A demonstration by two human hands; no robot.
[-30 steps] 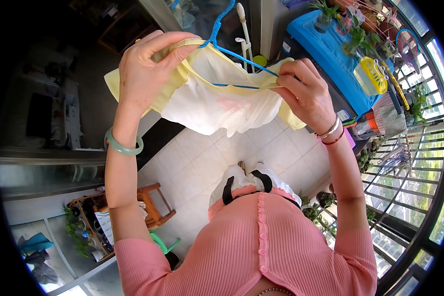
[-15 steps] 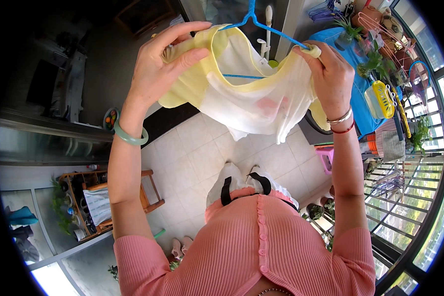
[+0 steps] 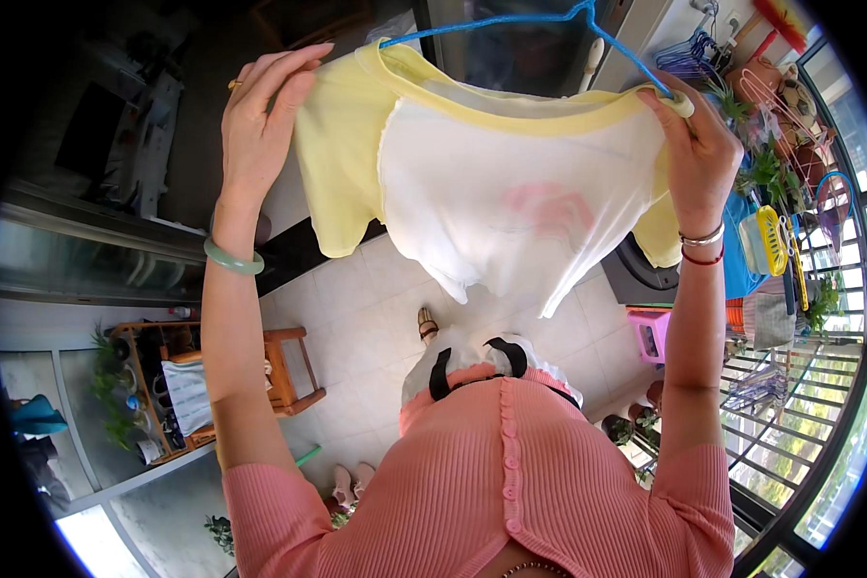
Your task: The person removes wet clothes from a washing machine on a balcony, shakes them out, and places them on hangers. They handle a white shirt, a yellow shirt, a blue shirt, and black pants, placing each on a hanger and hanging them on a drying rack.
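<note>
Your raised hands are well apart. Your left hand is unclenched, its long fingers extended beside one yellow shoulder. Your right hand is curled, clamped on the other shoulder of the white-and-yellow short-sleeved fabric shirt, which drapes between both hands, a thin blue triangular hanger in its neckline.

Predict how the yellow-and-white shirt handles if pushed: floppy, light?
The shirt looks floppy: its hem droops in uneven points. Probably light, as the cloth seems thin. Pushed, it may swing, since that hem hangs free below the blue hanger.
</note>
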